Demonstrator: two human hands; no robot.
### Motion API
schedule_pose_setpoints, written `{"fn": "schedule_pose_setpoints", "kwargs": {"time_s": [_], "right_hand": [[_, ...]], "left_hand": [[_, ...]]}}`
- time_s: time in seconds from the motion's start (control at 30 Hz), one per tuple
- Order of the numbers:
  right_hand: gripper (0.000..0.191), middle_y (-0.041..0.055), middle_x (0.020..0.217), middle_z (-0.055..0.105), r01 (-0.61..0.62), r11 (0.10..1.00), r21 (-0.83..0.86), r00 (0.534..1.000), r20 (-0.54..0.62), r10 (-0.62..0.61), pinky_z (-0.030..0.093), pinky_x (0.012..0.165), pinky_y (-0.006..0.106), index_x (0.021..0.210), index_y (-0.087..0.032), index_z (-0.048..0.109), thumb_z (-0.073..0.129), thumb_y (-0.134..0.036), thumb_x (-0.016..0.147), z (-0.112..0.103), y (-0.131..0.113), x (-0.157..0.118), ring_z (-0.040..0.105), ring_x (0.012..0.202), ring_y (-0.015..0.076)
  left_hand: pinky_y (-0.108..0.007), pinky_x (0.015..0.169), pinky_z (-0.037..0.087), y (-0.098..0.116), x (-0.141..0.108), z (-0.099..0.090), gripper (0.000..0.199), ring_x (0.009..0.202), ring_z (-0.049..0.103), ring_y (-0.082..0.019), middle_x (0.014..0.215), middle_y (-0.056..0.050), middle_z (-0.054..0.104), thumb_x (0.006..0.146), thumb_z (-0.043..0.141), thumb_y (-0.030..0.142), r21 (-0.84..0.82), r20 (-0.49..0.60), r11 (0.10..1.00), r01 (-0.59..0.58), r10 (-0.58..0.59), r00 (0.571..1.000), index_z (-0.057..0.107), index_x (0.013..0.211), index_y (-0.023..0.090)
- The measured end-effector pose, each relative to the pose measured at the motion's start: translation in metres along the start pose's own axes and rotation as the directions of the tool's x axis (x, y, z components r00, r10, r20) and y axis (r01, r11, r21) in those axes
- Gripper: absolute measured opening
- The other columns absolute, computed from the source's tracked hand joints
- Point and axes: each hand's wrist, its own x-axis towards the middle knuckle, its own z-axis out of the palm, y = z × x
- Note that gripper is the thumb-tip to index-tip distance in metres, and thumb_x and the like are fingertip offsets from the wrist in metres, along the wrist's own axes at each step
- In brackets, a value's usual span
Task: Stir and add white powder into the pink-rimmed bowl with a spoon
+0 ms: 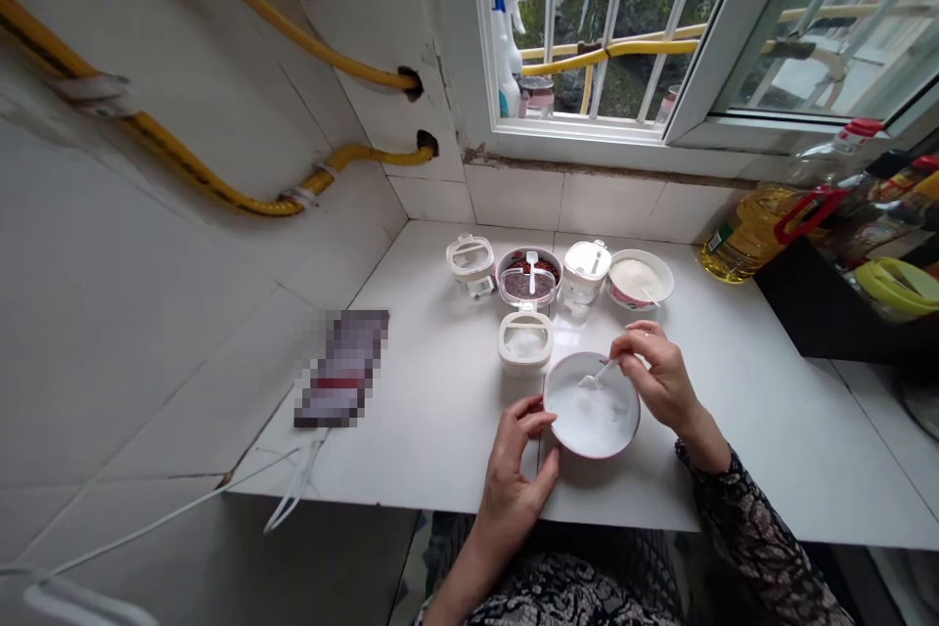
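A white bowl (596,450) with a thin reddish rim stands near the counter's front, holding white grainy stuff (596,416). Curved around its left side, my left hand (517,460) holds the rim with fingers and thumb. My right hand (656,372), above the bowl's right edge, pinches the handle of a small white spoon (603,373); the spoon's tip is in the white stuff. Just behind the bowl is a lidded clear container (525,342). Farther back are a second lidded container (470,264), a bowl of dark red pieces (529,274), a white-lidded jar (585,272) and a bowl of pale grains (638,276).
A pixelated dark object (343,370) lies at the left, a white cable (297,484) beside it. An oil bottle (763,215) and a black rack (814,303) of bottles occupy the right back. Yellow pipes (242,201) run along the left wall; a barred window is behind.
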Motion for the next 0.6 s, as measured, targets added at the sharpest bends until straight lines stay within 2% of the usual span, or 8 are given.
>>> {"fn": "schedule_pose_setpoints", "kwargs": {"time_s": [0.1,0.17,0.23,0.33,0.4,0.47,0.6], "right_hand": [[0.020,-0.0028,0.065,0.065,0.110,0.993,-0.044,0.975,0.201,-0.099,0.042,0.091,0.042,0.077,-0.021,0.058,0.044,-0.009,0.084,0.007,-0.003,-0.001,0.053,0.056,0.0131],[0.022,-0.0029,0.065,0.065,0.100,0.995,0.000,0.957,0.272,-0.096,0.042,0.091,0.041,0.077,-0.021,0.058,0.042,-0.009,0.085,0.013,-0.007,-0.002,0.052,0.056,0.0132],[0.022,-0.0014,0.067,0.066,0.021,0.999,0.035,0.964,0.264,-0.030,0.044,0.088,0.039,0.075,-0.022,0.059,0.043,-0.010,0.084,0.015,-0.009,-0.004,0.055,0.062,0.0154],[0.022,0.0001,0.062,0.063,-0.160,0.983,0.091,0.977,0.160,0.144,0.046,0.076,0.034,0.070,-0.022,0.062,0.046,-0.012,0.080,0.011,-0.009,-0.003,0.057,0.070,0.0194],[0.020,-0.0008,0.056,0.058,-0.284,0.942,0.179,0.956,0.122,0.266,0.045,0.066,0.031,0.067,-0.022,0.063,0.047,-0.015,0.078,0.007,-0.008,-0.001,0.055,0.064,0.0185],[0.019,-0.0020,0.052,0.055,-0.392,0.872,0.293,0.920,0.133,0.369,0.042,0.058,0.029,0.066,-0.021,0.063,0.048,-0.019,0.077,0.004,-0.006,0.001,0.051,0.055,0.0158],[0.016,-0.0029,0.049,0.052,-0.485,0.733,0.477,0.869,0.166,0.467,0.038,0.051,0.027,0.065,-0.019,0.065,0.052,-0.023,0.074,0.003,-0.005,0.004,0.047,0.049,0.0133]], "left_hand": [[-0.034,0.095,0.056,0.000,0.000,0.000,0.033,0.116,0.063,-0.021,0.128,-0.008,0.057,0.087,0.060,0.011,0.009,-0.012,1.000,-0.008,0.008,1.000,0.061,0.116,0.027],[-0.034,0.094,0.056,0.000,0.000,0.000,0.033,0.115,0.064,-0.021,0.127,-0.008,0.058,0.087,0.060,0.012,0.019,-0.020,1.000,-0.010,0.010,1.000,0.062,0.116,0.026],[-0.034,0.094,0.057,0.001,0.000,0.000,0.031,0.114,0.064,-0.022,0.127,-0.009,0.058,0.087,0.060,0.012,0.028,-0.023,1.000,-0.013,0.013,1.000,0.062,0.115,0.026],[-0.034,0.092,0.057,0.002,0.000,0.000,0.030,0.114,0.064,-0.022,0.126,-0.010,0.058,0.087,0.059,0.012,0.030,-0.021,0.999,-0.012,0.013,1.000,0.062,0.114,0.025],[-0.034,0.092,0.058,0.002,0.001,0.000,0.030,0.114,0.064,-0.022,0.126,-0.009,0.058,0.087,0.060,0.012,0.028,-0.021,1.000,-0.010,0.010,1.000,0.062,0.114,0.025],[-0.033,0.092,0.057,0.002,0.001,0.000,0.031,0.115,0.064,-0.021,0.126,-0.009,0.058,0.087,0.060,0.012,0.027,-0.021,1.000,-0.013,0.013,1.000,0.062,0.115,0.025],[-0.032,0.093,0.057,0.001,0.001,0.000,0.032,0.116,0.063,-0.021,0.127,-0.009,0.057,0.088,0.060,0.011,0.021,-0.012,1.000,-0.021,0.022,1.000,0.061,0.116,0.026]]}}
